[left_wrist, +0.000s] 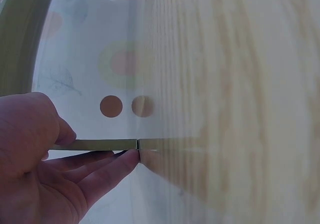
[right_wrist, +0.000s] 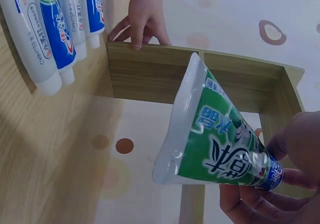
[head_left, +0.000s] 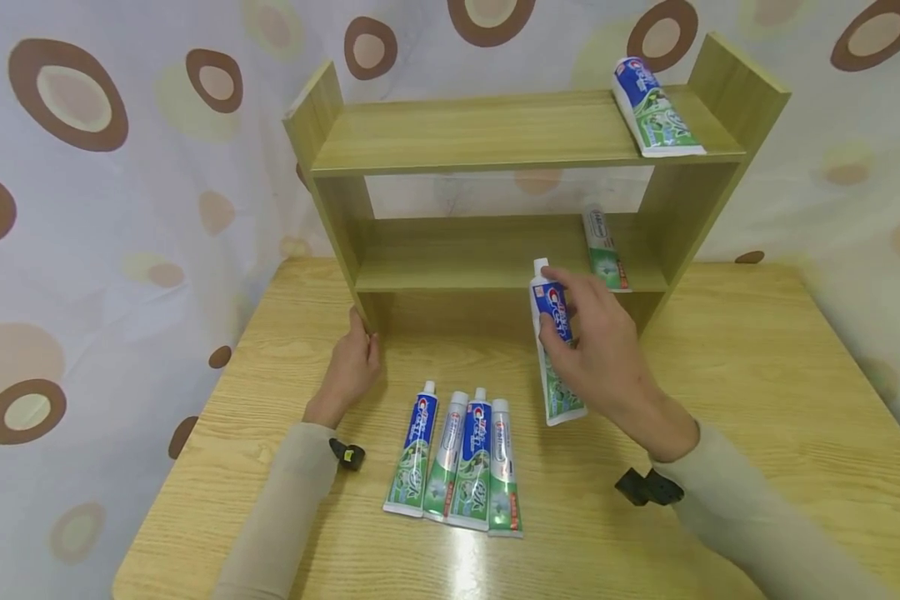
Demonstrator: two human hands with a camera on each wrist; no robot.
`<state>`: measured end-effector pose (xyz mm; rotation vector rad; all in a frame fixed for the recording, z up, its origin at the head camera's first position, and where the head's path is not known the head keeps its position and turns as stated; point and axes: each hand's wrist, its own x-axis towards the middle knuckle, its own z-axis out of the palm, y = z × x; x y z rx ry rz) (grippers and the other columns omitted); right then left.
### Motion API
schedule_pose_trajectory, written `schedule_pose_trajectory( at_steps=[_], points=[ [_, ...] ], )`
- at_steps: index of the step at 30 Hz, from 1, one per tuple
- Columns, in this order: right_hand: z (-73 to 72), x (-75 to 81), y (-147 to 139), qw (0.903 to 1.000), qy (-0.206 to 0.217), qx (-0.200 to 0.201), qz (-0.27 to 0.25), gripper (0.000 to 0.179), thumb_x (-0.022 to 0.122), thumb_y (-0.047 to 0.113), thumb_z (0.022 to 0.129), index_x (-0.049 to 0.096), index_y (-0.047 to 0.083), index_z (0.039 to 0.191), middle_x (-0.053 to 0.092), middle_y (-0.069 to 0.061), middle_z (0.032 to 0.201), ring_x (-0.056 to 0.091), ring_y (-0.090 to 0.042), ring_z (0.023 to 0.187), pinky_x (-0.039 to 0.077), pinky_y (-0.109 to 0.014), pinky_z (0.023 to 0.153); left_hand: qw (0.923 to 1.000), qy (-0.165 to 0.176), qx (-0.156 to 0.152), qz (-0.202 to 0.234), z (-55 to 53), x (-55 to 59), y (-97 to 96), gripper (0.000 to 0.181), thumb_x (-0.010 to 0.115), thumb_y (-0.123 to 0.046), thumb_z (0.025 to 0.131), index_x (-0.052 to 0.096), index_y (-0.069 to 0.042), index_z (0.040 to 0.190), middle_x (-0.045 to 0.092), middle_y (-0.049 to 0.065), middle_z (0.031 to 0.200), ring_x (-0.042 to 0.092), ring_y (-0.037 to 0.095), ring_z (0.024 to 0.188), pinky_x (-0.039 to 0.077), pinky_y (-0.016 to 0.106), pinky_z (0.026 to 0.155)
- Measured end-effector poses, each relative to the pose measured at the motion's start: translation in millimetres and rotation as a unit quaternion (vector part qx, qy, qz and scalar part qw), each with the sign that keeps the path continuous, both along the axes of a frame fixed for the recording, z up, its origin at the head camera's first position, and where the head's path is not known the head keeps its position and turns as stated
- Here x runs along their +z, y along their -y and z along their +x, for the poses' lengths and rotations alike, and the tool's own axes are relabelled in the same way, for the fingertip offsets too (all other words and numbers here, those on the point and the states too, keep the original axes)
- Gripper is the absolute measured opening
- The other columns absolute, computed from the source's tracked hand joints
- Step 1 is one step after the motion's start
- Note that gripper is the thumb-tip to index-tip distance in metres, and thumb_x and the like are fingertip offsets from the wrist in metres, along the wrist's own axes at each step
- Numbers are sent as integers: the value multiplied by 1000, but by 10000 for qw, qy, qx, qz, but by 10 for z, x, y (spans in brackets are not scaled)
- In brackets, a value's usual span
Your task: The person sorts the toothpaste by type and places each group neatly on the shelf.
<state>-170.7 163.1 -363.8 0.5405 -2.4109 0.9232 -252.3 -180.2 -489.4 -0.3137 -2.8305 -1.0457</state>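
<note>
My right hand [head_left: 600,346] grips a blue, white and green toothpaste tube [head_left: 557,396] by its upper half, cap upward, in front of the lower shelf. In the right wrist view the tube's flat green end [right_wrist: 205,139] points toward the camera, with fingers around the blue part. My left hand [head_left: 350,367] holds the lower left side panel of the wooden shelf unit [head_left: 465,133]. The left wrist view shows the thumb on one face of that panel [left_wrist: 100,144] and the fingers on the other. Several toothpaste tubes [head_left: 474,467] lie side by side on the table between the arms.
One blue and green tube [head_left: 656,112] lies at the right of the top shelf. A silver and green tube [head_left: 604,250] lies at the right of the lower shelf. The unit stands on a wooden table [head_left: 757,400] before a patterned curtain [head_left: 157,192].
</note>
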Motion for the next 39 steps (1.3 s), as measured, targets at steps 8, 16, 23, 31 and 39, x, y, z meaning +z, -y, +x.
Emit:
schedule_pose_trajectory(
  at_steps=[8, 16, 23, 31, 39],
  points=[
    [-36, 178, -44, 9995, -289, -53, 69, 54, 71, -3, 98, 57, -2, 151, 64, -24, 117, 59, -25, 82, 43, -15, 59, 10000, -60, 2, -34, -4, 5, 0, 57, 42, -9, 116, 17, 5, 165, 57, 40, 152, 64, 51, 138, 59, 60, 108],
    [-106, 427, -39, 9976, -668, -60, 170, 51, 67, 0, 101, 56, -5, 150, 63, -28, 120, 60, -28, 86, 48, -24, 63, 10000, -48, 36, -53, 3, 14, 10, 58, 41, -9, 116, 15, 6, 166, 56, 40, 153, 62, 51, 140, 56, 60, 112],
    [-156, 754, -47, 9968, -775, -127, 136, 50, 65, 3, 104, 55, -5, 153, 61, -31, 131, 64, -37, 104, 62, -48, 79, 10000, 12, 49, -33, -8, -4, 8, 59, 41, -10, 116, 16, 5, 167, 56, 41, 152, 63, 51, 139, 58, 59, 110],
    [-186, 1081, -77, 9960, -848, -219, 183, 50, 61, 7, 106, 55, 0, 155, 61, -31, 130, 62, -36, 104, 49, -33, 78, 9999, 29, 68, -100, 3, -2, 2, 59, 41, -10, 116, 15, 4, 167, 55, 39, 155, 62, 51, 140, 57, 58, 112],
    [-246, 1332, -117, 9946, -787, -457, 497, 52, 59, 12, 106, 54, 4, 158, 61, -29, 128, 63, -37, 103, 46, -30, 75, 9999, 102, 62, -36, 5, 7, -12, 59, 40, -11, 117, 14, 1, 169, 52, 37, 159, 59, 49, 145, 53, 57, 117]
  ],
)
